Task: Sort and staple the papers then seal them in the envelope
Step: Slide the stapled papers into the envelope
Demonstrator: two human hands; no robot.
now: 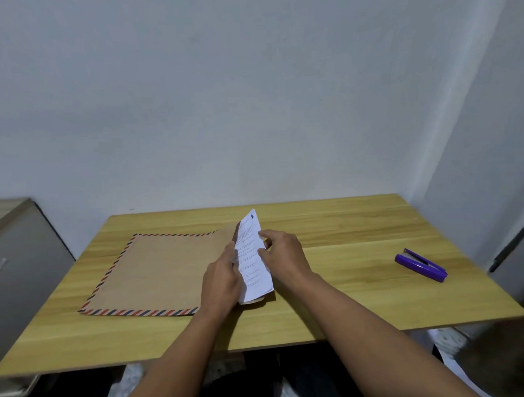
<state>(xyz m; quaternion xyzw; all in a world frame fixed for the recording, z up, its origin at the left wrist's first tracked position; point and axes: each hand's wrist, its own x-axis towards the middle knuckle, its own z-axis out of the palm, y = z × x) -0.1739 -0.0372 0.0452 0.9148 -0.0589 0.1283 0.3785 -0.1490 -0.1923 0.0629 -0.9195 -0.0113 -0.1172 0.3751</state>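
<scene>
White papers [253, 258] half inside envelope [156, 272]

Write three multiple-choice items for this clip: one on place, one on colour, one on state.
1. Where does the purple plastic stapler lie?
A. on the envelope
B. on the wooden table, to the right, apart from both hands
C. in the left hand

2. What colours edge the brown paper envelope?
A. red and blue stripes
B. plain green
C. yellow dots

3. What are the white printed papers doing?
A. lying flat, untouched
B. sealed away
C. held by the left hand and the right hand at the envelope's open right end

Key: B, the stapler sits alone; A, the border shows it; C, fingers grip the sheets.
</scene>
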